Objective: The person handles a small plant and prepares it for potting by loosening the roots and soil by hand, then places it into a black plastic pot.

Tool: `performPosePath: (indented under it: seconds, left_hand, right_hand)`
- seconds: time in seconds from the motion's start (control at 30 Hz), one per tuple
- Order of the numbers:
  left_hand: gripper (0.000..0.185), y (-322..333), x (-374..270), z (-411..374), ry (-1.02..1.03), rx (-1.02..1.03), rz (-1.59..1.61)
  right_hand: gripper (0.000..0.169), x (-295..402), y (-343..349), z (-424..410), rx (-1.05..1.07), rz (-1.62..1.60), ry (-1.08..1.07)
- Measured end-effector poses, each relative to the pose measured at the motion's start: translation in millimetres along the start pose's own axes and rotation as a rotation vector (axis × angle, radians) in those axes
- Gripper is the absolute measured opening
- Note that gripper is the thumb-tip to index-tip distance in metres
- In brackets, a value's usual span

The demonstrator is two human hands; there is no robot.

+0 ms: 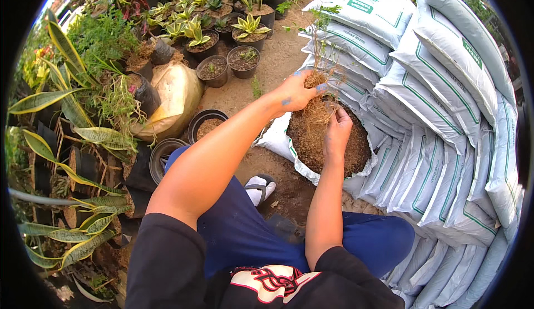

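My left hand grips a leafy plant around the base of its thin stems, at the top of the root ball. Its tangled brown roots hang bare below that grip. Fingertips of my right hand pinch the side of those roots. Both hands are over an opened white sack with a rolled-down rim. Dark, crumbly potting mix fills the sack. Blue stains mark the fingers and back of my left hand.
Stacked white sacks of planting medium rise close on the right. Small potted plants stand ahead to the left, near a full pale sack. A black pot and a clear container sit by my left knee. Variegated snake plants crowd the left side.
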State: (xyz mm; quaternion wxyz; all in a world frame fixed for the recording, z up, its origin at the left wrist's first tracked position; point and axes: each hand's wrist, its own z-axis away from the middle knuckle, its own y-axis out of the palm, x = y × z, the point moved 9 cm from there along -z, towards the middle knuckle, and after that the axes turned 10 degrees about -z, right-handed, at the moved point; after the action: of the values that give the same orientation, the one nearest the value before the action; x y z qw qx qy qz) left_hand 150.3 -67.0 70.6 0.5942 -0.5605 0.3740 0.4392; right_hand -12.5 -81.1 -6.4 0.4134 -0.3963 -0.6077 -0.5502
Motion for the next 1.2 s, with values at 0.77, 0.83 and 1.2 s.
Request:
performPosePath:
  seconds: [0.77,0.83,1.2]
  left_hand:
    - [0.044,120,0,-39,0.015,0.346,-0.063]
    - [0.043,120,-4,-37,-0.008,0.32,-0.085]
    - [0.062,101,13,-36,-0.067,0.18,-0.263]
  right_hand:
    - [0.026,75,-95,2,-0.118,0.33,-0.223]
    - [0.025,60,-104,1,-0.139,0.232,-0.132]
    - [0.021,69,-102,1,-0.252,0.387,-0.361]
